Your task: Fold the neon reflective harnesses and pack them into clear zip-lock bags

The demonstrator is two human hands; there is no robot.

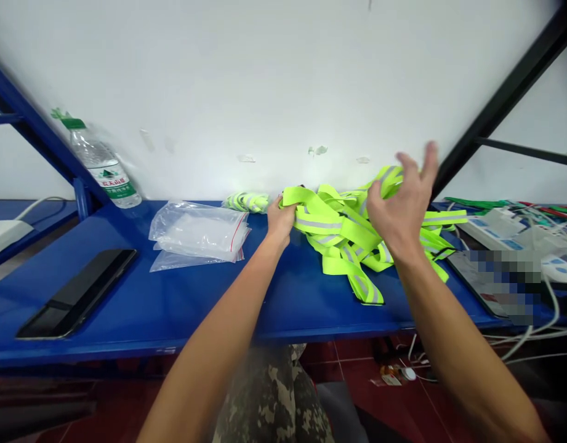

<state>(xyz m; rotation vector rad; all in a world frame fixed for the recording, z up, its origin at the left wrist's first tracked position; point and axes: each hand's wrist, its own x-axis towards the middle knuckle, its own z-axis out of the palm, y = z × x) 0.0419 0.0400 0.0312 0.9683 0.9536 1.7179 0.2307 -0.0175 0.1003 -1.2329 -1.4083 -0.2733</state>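
A tangle of neon-yellow reflective straps point(345, 237) lies on the blue table point(172, 307), right of centre. My left hand point(280, 220) is closed on the left end of one strap. My right hand point(401, 206) is raised over the pile's right side, fingers spread and slightly blurred, with a strap running under the thumb and palm. A small rolled yellow strap bundle point(246, 201) lies just left of my left hand, against the wall.
Clear zip bags point(197, 234) lie left of the straps. A water bottle point(103, 165) stands at the back left, a black tablet point(77, 294) near the front left. Power strips and cables point(518, 234) crowd the right end. A black frame bar point(505, 98) slants overhead.
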